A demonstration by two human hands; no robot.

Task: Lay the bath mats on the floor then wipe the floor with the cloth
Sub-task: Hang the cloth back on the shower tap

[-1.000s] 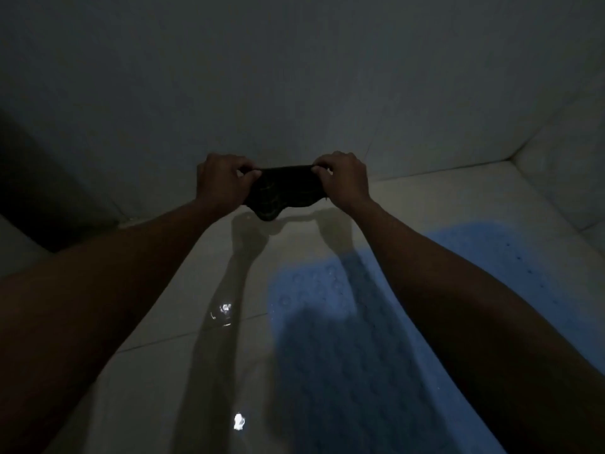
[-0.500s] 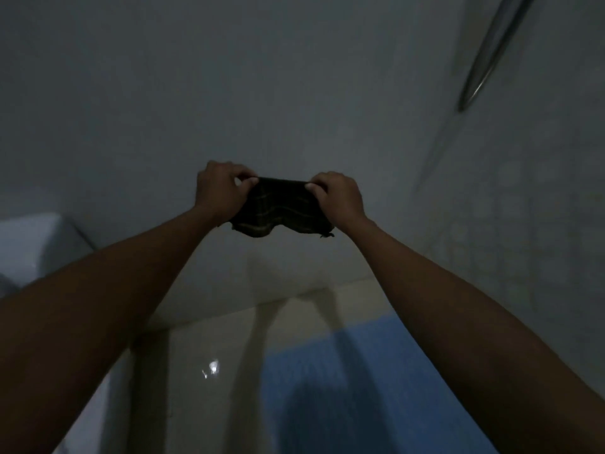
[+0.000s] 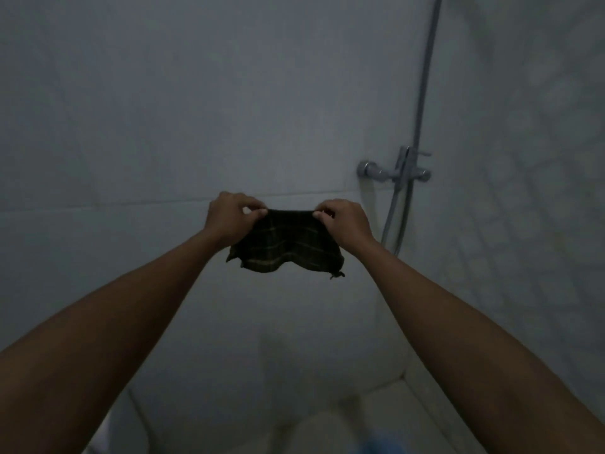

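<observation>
We've only got the one view here, a wide-angle cam on the person's head, so nothing overlaps with a second camera. It's facing forward at the wall [image 3: 229, 109], pitched up enough that the floor [image 3: 327, 430] only shows as a strip along the bottom edge. Both forearms run in from the bottom corners, and the hands sit at arm's length mid-frame. The shower mixer [image 3: 394, 172] is right of centre, beyond them. Pretty dim and soft overall.
</observation>
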